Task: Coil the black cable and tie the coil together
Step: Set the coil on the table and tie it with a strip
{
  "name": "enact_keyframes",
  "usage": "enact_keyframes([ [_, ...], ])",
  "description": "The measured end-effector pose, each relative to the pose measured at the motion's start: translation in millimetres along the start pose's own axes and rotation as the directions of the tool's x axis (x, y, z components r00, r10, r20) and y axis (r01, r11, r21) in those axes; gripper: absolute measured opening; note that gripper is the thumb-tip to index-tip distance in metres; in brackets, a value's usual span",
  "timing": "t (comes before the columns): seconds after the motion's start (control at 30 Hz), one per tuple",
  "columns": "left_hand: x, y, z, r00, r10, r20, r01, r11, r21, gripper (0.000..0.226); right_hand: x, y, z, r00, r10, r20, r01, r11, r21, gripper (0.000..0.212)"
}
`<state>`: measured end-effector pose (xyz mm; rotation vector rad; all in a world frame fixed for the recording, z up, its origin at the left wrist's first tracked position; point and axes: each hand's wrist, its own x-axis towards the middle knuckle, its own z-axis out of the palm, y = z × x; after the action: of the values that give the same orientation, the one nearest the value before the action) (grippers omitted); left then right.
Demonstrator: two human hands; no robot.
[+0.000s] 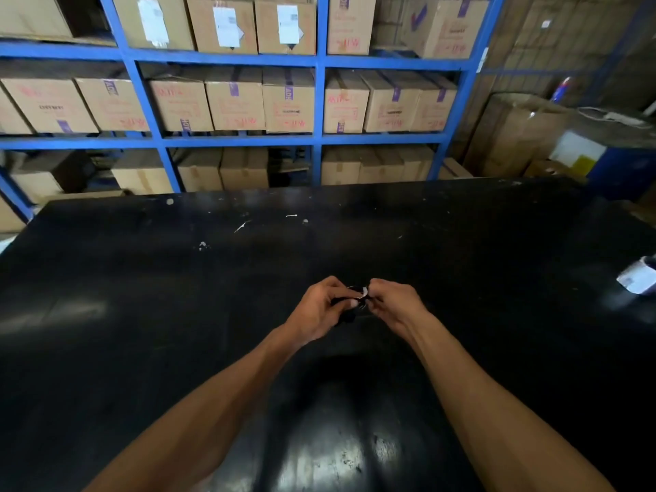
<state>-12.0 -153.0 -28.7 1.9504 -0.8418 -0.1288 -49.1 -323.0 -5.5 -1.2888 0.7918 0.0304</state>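
Both hands meet above the middle of the black table (pixel 142 296). My left hand (pixel 316 308) is closed around a small bundle of the black cable (pixel 348 317), which shows only as a dark lump under the fingers. My right hand (pixel 392 301) pinches a thin white tie (pixel 363 292) at the top of the bundle. A fine wire loop shows beside the tie. Most of the cable is hidden by my fingers and blends with the dark tabletop.
A white and dark object (pixel 637 276) lies at the table's right edge. Small white scraps (pixel 243 226) dot the far part of the table. Behind the table stands blue shelving (pixel 321 101) full of cardboard boxes (pixel 234 101).
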Motion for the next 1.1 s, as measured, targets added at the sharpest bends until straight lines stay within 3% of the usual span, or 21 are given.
enact_keyframes([
  [0.1,-2,-2,2,0.997,-0.046,-0.064,0.047,0.999,0.018,0.015,-7,0,0,0.99,-0.139,0.037,0.144,0.945,-0.294,0.036],
  [0.2,-3,0,4,0.99,-0.093,-0.103,0.091,0.996,-0.019,0.01,-12,-2,4,0.968,-0.229,0.106,0.25,0.816,-0.522,0.039],
  [0.3,-8,2,8,0.98,-0.092,-0.179,0.097,0.995,0.021,0.008,-14,-16,10,0.963,-0.21,0.169,0.265,0.629,-0.731,0.044],
  [0.37,-11,5,14,0.971,-0.149,-0.188,0.138,0.988,-0.068,0.006,-17,-30,12,0.973,-0.121,0.196,0.23,0.523,-0.821,0.049],
  [0.4,-10,7,15,0.958,-0.186,-0.219,0.164,0.98,-0.115,0.008,-19,-36,11,0.978,-0.066,0.199,0.207,0.445,-0.871,0.053],
  [0.43,-7,7,12,0.92,-0.249,-0.303,0.202,0.963,-0.178,0.009,-22,-38,9,0.979,-0.003,0.204,0.195,0.302,-0.933,0.056],
  [0.5,10,-2,-16,0.768,-0.444,-0.462,0.295,0.885,-0.359,0.013,-26,-30,-2,0.97,0.129,0.207,0.203,0.042,-0.978,0.056],
  [0.53,19,-9,-36,0.718,-0.506,-0.478,0.331,0.852,-0.405,0.014,-26,-23,-12,0.964,0.166,0.209,0.206,0.037,-0.978,0.05],
  [0.57,26,-17,-55,0.713,-0.529,-0.461,0.367,0.841,-0.398,0.014,-24,-17,-22,0.962,0.165,0.219,0.203,0.112,-0.973,0.043],
  [0.67,32,-19,-72,0.788,-0.485,-0.379,0.405,0.872,-0.275,0.008,-19,-26,-34,0.961,-0.072,0.268,0.268,0.498,-0.825,0.032],
  [0.73,30,-12,-59,0.82,-0.471,-0.325,0.399,0.877,-0.266,0.016,-17,-37,-22,0.937,-0.226,0.265,0.348,0.634,-0.69,0.04],
  [0.83,28,-7,-45,0.863,-0.457,-0.217,0.401,0.879,-0.258,0.013,-18,-40,3,0.905,-0.327,0.273,0.426,0.676,-0.602,0.045],
  [0.9,26,-5,-43,0.889,-0.429,-0.159,0.388,0.892,-0.233,0.011,-17,-37,9,0.89,-0.364,0.275,0.454,0.639,-0.621,0.039],
  [1.0,25,2,-46,0.919,-0.39,-0.053,0.358,0.883,-0.304,0.011,-16,-30,12,0.881,-0.4,0.255,0.457,0.574,-0.68,0.019],
  [1.1,20,5,-53,0.938,-0.341,0.065,0.343,0.886,-0.313,0.011,-16,-26,9,0.905,-0.374,0.203,0.411,0.644,-0.645,0.005],
])
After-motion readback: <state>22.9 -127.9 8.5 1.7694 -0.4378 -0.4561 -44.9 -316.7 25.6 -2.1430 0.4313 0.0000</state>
